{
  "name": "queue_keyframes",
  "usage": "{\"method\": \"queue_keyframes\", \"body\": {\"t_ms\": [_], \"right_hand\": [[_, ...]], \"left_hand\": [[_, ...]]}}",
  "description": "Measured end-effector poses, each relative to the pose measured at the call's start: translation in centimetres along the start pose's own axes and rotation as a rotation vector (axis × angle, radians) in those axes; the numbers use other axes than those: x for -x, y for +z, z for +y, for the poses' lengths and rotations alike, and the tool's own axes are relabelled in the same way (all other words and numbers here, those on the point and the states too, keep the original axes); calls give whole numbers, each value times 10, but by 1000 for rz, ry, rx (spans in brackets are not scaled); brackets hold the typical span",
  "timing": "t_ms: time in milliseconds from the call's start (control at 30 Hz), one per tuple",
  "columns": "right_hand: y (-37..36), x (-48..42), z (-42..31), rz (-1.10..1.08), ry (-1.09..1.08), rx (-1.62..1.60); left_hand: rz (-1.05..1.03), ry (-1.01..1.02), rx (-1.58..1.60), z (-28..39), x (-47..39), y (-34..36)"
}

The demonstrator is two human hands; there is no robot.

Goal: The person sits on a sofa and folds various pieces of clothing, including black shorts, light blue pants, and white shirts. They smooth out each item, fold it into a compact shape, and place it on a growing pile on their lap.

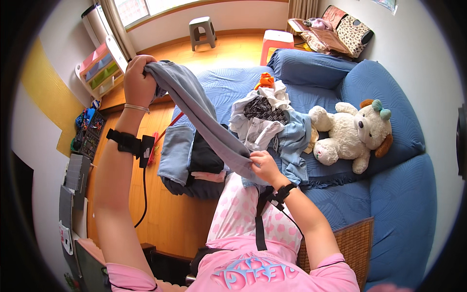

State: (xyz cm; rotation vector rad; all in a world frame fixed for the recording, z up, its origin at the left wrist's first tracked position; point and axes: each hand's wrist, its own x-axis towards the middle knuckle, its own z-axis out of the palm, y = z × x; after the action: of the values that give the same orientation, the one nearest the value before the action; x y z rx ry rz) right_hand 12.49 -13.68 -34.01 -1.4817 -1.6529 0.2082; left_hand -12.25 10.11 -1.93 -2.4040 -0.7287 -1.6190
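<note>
A pair of light blue jeans is stretched slantwise between my two hands. My left hand is raised at the upper left, its fist closed around one end. Lower down, near my lap, my right hand pinches the other end between thumb and fingers. Beneath the cloth, folded blue denim and a folded black garment lie side by side on the sofa, with a pink folded piece under the black one. Beyond my right hand is a loose heap of white clothes with a crumpled denim garment.
A white plush dog lies on the blue sofa at the right. Past the sofa stand a grey stool and a pink-and-white stool. A toy storage rack is at the left. A woven mat lies beside me.
</note>
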Motion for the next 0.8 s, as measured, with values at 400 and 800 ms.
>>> {"method": "queue_keyframes", "body": {"t_ms": [400,800], "right_hand": [[25,-40,2,-224,-89,138],[-89,-74,7,240,24,6]], "left_hand": [[69,-18,142,-11,21,-19],[192,-216,-1,-58,32,-42]]}}
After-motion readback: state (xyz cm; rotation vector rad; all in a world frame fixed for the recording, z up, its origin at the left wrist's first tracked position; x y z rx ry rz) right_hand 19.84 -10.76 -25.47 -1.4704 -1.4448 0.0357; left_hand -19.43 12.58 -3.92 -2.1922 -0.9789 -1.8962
